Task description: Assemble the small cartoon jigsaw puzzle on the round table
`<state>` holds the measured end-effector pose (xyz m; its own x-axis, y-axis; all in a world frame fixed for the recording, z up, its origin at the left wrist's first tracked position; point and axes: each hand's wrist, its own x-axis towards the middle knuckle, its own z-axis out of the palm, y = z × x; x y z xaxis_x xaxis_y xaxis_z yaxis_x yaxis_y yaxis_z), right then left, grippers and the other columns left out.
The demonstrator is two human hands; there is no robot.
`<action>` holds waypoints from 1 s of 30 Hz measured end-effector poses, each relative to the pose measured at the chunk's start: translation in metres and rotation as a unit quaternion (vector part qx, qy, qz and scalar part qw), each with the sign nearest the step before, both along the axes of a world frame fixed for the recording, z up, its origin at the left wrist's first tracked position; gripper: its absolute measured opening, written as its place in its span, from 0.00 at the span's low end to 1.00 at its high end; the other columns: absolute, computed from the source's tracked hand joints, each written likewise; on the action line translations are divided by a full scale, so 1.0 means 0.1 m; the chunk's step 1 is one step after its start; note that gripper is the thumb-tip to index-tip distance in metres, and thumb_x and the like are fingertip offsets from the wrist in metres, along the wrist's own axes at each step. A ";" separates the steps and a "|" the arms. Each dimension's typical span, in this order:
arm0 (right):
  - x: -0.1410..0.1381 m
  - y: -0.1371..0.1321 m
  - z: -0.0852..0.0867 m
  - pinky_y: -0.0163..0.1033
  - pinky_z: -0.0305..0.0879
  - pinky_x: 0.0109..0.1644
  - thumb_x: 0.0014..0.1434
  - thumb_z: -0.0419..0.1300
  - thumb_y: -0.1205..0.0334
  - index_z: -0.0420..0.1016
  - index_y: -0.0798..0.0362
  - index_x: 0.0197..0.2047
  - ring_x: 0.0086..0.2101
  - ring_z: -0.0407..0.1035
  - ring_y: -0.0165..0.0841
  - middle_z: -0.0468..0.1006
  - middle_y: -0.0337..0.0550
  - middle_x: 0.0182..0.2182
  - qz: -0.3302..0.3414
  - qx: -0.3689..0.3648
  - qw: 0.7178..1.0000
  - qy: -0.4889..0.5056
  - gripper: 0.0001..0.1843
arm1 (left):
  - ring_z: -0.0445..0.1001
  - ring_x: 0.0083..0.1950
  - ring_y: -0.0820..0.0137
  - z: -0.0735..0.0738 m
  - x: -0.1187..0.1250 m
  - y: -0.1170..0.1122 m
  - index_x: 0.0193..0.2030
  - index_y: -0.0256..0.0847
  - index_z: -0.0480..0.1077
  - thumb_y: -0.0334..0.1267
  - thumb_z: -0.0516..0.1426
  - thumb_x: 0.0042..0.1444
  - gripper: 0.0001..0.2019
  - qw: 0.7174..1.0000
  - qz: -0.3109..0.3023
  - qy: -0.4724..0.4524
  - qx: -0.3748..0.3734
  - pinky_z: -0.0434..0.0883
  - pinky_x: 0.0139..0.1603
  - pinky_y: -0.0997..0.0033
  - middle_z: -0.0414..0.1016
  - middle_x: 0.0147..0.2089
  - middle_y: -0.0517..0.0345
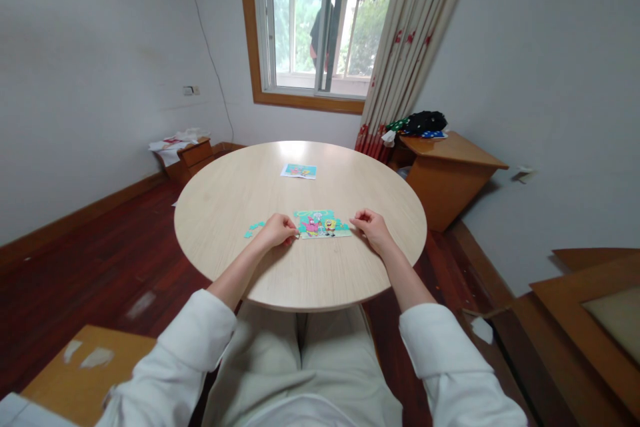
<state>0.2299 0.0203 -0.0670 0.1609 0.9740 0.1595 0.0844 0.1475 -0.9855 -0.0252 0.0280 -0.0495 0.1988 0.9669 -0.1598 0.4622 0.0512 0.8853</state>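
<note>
A partly assembled cartoon jigsaw puzzle (321,224) lies flat near the front of the round light-wood table (235,193). My left hand (278,229) rests at the puzzle's left edge, fingers curled and pinched against it. My right hand (371,225) sits at the puzzle's right edge, fingers curled in a loose pinch; what they hold, if anything, is too small to see. A few loose teal puzzle pieces (254,228) lie just left of my left hand. A printed reference picture (299,171) lies farther back on the table.
A wooden side table (450,170) with dark clothes on it stands at the right by a curtain (410,47). A low cabinet with papers (187,150) is at the back left. A cardboard box (80,363) sits near my left knee. A window is behind.
</note>
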 end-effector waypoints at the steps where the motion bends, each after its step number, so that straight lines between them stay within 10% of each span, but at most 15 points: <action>1: 0.00 0.00 0.00 0.31 0.49 0.21 0.33 0.68 0.52 0.63 0.53 0.22 0.20 0.53 0.22 0.62 0.31 0.18 0.000 0.000 1.000 -0.001 0.20 | 0.63 0.16 0.79 0.01 0.00 -0.01 0.21 0.35 0.65 0.29 0.59 0.45 0.07 1.000 0.000 0.004 0.004 0.60 0.19 0.79 0.65 0.13 0.64; 30: -0.02 0.01 0.01 0.31 0.47 0.22 0.33 0.68 0.51 0.63 0.53 0.21 0.20 0.53 0.23 0.62 0.32 0.18 0.003 0.006 1.000 -0.006 0.20 | 0.64 0.17 0.76 0.06 0.07 -0.02 0.16 0.36 0.64 0.30 0.57 0.43 0.08 0.995 -0.002 0.102 -0.009 0.61 0.20 0.77 0.67 0.15 0.60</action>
<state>0.2280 0.0209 -0.0663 0.1536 0.9729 0.1730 0.0949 0.1597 -0.9826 -0.0178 0.0260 -0.0437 0.1645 0.9629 -0.2137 0.6316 0.0636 0.7726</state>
